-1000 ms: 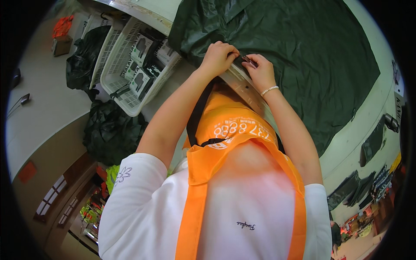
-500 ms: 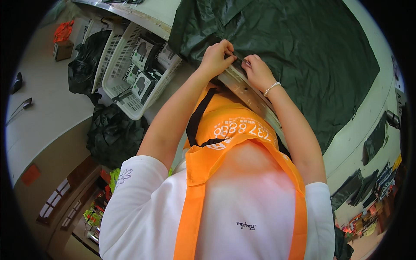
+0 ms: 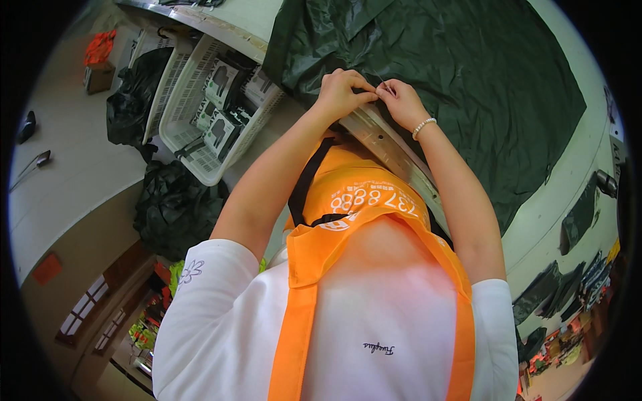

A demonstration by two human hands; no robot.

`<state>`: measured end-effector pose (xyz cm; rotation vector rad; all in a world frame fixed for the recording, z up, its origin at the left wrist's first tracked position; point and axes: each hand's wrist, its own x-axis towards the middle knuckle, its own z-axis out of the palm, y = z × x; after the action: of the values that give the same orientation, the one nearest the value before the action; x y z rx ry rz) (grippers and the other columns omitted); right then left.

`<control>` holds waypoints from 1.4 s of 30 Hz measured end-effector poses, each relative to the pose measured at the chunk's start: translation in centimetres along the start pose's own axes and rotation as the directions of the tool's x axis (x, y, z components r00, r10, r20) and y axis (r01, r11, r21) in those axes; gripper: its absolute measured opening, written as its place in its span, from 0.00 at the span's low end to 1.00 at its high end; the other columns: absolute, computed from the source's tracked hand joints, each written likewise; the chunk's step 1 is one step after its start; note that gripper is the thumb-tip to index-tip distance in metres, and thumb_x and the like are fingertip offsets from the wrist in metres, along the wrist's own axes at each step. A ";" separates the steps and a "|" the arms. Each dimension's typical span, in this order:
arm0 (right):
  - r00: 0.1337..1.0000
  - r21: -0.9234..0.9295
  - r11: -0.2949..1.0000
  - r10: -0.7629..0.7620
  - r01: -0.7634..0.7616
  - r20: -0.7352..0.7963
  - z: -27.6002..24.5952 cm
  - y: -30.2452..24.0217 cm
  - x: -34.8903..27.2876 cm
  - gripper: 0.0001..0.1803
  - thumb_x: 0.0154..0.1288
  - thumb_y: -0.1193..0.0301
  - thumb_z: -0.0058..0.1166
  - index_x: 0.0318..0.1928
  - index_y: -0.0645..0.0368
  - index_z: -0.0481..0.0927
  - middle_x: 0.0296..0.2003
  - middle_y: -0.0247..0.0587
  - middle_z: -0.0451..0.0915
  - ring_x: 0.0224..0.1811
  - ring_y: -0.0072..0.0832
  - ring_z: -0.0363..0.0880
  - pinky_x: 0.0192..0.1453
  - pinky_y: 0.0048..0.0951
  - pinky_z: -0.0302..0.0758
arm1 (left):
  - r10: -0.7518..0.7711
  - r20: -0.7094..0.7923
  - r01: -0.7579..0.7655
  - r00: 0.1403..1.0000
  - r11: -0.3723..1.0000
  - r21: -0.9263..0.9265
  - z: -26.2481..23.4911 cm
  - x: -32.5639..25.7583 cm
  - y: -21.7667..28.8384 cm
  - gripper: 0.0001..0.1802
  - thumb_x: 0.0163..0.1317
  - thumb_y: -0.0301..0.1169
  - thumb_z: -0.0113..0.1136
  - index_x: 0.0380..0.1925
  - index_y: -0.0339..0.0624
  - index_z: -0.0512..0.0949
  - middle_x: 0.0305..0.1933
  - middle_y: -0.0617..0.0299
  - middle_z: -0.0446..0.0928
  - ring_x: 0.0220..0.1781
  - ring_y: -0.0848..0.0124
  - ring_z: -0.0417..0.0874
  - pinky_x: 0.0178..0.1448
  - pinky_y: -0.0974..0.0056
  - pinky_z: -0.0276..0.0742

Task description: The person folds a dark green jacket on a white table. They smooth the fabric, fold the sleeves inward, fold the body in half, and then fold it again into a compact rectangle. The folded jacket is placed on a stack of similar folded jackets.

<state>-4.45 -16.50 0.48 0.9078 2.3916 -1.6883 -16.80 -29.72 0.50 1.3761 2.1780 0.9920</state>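
Note:
A large dark green sheet of shiny, creased fabric [image 3: 455, 87] spreads over the table in front of me. At its near edge, my left hand [image 3: 342, 95] is closed in a pinch, thumb and forefinger pressed together. What lies between those fingertips is too small to make out. Close beside it, almost touching, my right hand [image 3: 404, 105] is also closed. A thin, shiny, pointed thing [image 3: 386, 85] sticks up out of its fingers; its kind is unclear. A beaded bracelet circles my right wrist.
White plastic baskets [image 3: 172, 137] stand at the left, one holding several printed packages [image 3: 219, 130]. Black bags [image 3: 177, 207] lie beside and below them. The table's worn edge [image 3: 394, 144] runs close to my orange apron [image 3: 364, 190]. Dark folded garments [image 3: 555, 291] lie at the right.
My left hand has shifted slightly right and down, bringing its fingertips up against those of my right hand. The thin shiny thing in the right hand now points more upward.

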 end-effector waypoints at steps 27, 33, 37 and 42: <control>0.970 -0.451 0.889 -0.173 0.079 -0.173 1.5 -1.7 -4.6 0.12 0.66 0.60 0.48 0.40 0.54 0.73 0.38 0.40 0.79 0.35 0.43 0.79 0.37 0.41 0.75 | -0.191 0.137 0.209 0.972 0.968 -0.135 -1.0 0.1 -0.4 0.12 0.53 0.35 0.66 0.35 0.41 0.83 0.29 0.57 0.75 0.33 0.68 0.74 0.40 0.65 0.71; 0.972 -0.457 0.885 -0.178 0.089 -0.156 1.5 -1.7 -4.5 0.12 0.66 0.60 0.49 0.40 0.54 0.73 0.38 0.40 0.78 0.35 0.43 0.79 0.37 0.41 0.75 | -0.190 0.140 0.214 0.972 0.960 -0.179 -1.0 0.1 -0.7 0.12 0.54 0.35 0.66 0.35 0.40 0.83 0.29 0.57 0.76 0.32 0.69 0.75 0.39 0.66 0.72; 0.963 -0.420 0.902 -0.194 0.100 -0.188 1.4 -1.4 -4.4 0.12 0.65 0.59 0.49 0.39 0.54 0.74 0.38 0.40 0.78 0.35 0.43 0.79 0.36 0.40 0.75 | -0.227 0.177 0.259 0.958 0.947 -0.189 -1.3 0.4 -0.3 0.11 0.54 0.34 0.65 0.35 0.39 0.83 0.27 0.59 0.78 0.30 0.72 0.76 0.37 0.68 0.72; 0.971 -0.435 0.895 -0.185 0.103 -0.151 1.2 -1.9 -4.1 0.14 0.65 0.58 0.49 0.39 0.55 0.74 0.38 0.41 0.78 0.36 0.43 0.79 0.37 0.41 0.75 | -0.259 0.195 0.300 0.946 0.927 -0.223 -1.4 0.6 -0.4 0.10 0.56 0.33 0.63 0.34 0.37 0.82 0.26 0.62 0.80 0.28 0.77 0.76 0.36 0.70 0.72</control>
<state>-2.38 -19.64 3.21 0.8633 2.8535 -1.0730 -18.21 -29.78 1.21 0.9613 1.9800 0.9685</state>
